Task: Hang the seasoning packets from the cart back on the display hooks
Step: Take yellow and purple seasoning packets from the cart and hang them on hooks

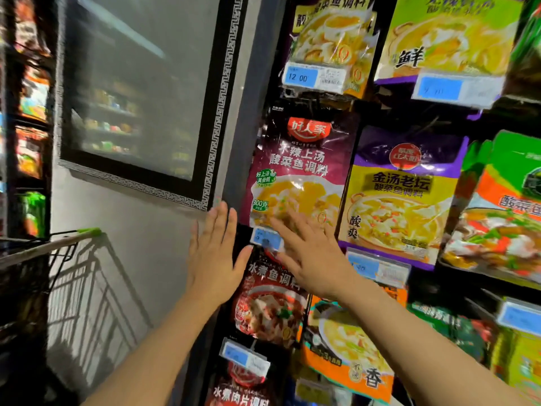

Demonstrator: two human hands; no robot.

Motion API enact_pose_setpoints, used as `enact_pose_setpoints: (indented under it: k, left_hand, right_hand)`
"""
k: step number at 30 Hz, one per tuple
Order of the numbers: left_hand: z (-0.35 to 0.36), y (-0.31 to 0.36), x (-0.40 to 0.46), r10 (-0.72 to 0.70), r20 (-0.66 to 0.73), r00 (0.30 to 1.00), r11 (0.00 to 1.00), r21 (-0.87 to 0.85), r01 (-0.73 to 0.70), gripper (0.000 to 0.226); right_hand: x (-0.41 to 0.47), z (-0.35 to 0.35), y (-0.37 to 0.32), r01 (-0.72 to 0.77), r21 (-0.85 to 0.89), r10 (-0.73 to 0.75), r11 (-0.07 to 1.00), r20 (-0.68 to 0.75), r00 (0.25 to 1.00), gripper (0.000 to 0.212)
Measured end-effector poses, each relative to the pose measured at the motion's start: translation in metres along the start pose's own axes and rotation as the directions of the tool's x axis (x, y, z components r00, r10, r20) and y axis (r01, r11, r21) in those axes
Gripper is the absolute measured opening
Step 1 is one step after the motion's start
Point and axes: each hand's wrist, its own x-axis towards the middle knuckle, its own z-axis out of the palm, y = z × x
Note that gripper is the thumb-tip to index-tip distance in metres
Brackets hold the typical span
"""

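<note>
A dark purple seasoning packet [298,174] with a red logo and a yellow soup picture hangs on the display at centre. My right hand [310,253] lies flat with straight fingers over its lower edge and the blue price tag [268,237] beneath it. My left hand [215,259] is raised beside it, fingers straight, at the packet's lower left, holding nothing. The wire cart [73,273] with a green handle stands at the lower left; its contents are dark and hard to tell.
More packets hang around: yellow and purple [401,194] to the right, green and orange [503,206] farther right, red [269,306] below, yellow ones [330,39] above. A grey wall with a framed dark panel [140,92] fills the left.
</note>
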Motion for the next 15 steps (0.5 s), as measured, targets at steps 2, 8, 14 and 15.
enact_pose_setpoints:
  k: [2,8,14,15]
  left_hand:
    - [-0.026,0.013,-0.023,-0.010,0.114,0.993,0.997,-0.074,0.018,0.069]
    - [-0.079,0.020,-0.152,-0.134,0.356,0.925,0.926,-0.286,0.245,0.047]
    - [-0.113,0.005,-0.284,-0.221,0.594,0.774,0.902,-0.177,0.394,0.027]
    - [-0.117,0.002,-0.307,-0.249,0.650,0.718,0.886,-0.147,0.440,0.027]
  right_hand:
    - [-0.031,0.008,-0.014,0.000,0.170,0.003,0.986,-0.020,1.000,0.067]
    - [-0.136,0.045,-0.080,-0.100,0.647,0.239,0.756,-0.129,0.962,0.046]
    - [-0.215,0.085,-0.152,-0.271,0.746,0.231,0.609,0.160,0.960,0.017]
    - [-0.227,0.095,-0.162,-0.316,0.748,0.207,0.583,0.240,0.949,0.015]
